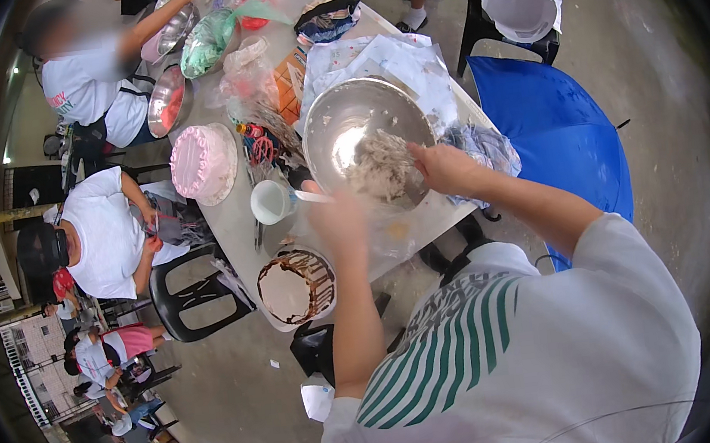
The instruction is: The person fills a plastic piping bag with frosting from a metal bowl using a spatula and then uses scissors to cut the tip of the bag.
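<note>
A large steel mixing bowl (326, 125) stands tilted on the table, with a clump of greyish, shredded wet mass (382, 167) against its near side. My right hand (446, 169) is closed over the bowl's right rim, its fingertips beside the clump. Smeared by motion, my left hand (339, 221) hovers at the near left of the bowl. A short white utensil (313, 196) sticks out of its grip; the rest of the tool is hidden. Just left of that hand are a whitish tub (272, 202) and a round cake with dark drips (296, 286).
Farther left stands a pink frosted cake (203, 161). Papers (372, 57), plastic bags and more bowls crowd the table's far part. An open blue umbrella (548, 128) lies to the right. People sit along the left side, by a black chair (185, 295).
</note>
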Motion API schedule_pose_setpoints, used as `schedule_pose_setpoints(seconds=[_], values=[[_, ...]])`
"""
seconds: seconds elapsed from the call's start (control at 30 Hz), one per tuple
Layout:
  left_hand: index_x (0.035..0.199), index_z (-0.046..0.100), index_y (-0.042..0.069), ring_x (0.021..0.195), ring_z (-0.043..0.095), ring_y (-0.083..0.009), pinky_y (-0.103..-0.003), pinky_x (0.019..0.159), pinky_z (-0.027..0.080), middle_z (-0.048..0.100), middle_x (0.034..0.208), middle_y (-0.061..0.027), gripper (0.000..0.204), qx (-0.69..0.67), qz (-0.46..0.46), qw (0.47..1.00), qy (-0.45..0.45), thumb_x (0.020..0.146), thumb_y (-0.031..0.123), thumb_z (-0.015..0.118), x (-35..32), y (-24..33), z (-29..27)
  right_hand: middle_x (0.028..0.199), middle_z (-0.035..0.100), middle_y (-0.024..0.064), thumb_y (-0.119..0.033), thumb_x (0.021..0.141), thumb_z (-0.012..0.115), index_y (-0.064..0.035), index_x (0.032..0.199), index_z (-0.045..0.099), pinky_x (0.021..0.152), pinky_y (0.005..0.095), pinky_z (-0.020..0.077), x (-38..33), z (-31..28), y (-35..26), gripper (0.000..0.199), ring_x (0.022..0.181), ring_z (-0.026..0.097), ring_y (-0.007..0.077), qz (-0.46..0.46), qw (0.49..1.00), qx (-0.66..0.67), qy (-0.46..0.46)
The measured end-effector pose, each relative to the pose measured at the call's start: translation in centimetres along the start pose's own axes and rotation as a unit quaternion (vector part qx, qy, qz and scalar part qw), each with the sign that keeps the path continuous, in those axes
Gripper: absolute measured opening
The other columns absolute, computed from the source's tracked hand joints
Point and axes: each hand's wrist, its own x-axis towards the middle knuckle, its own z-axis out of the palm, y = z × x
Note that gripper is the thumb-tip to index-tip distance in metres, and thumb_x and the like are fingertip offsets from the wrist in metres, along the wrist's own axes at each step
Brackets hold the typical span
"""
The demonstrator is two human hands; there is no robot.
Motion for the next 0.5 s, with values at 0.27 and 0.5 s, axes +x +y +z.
schedule_pose_setpoints(seconds=[0.27, 0.5], values=[[0.088, 0.039, -0.001, 0.065, 0.052, -0.0463, -0.048, 0.062, 0.042, 0.050, 0.067, -0.0222, 0.020, 0.033, 0.017, 0.999, 0.004, 0.071, -0.005, 0.048, 0.1, -1.1, 0.5, 0.085, 0.066, 0.0217, -0.017, 0.089, 0.048, -0.0037, 0.126, 0.054, 0.051, 0.0434, 0.0523, -0.6, 2.2, 1.0, 0.039, 0.063, 0.066, 0.0321, -0.102, 0.993, 0.008, -0.051], [0.089, 0.040, -0.001, 0.065, 0.054, -0.0459, -0.049, 0.062, 0.041, 0.053, 0.068, -0.0230, 0.020, 0.049, -0.002, 0.999, -0.003, 0.071, -0.004, 0.049, 0.4, -1.2, 0.1, 0.082, 0.067, 0.0188, -0.018, 0.087, 0.053, -0.0042, 0.120, 0.057, 0.039, 0.0389, 0.0486, -1.8, -1.7, -3.2, 0.036, 0.057, 0.064, 0.0292, 0.068, 0.976, 0.134, -0.155]])
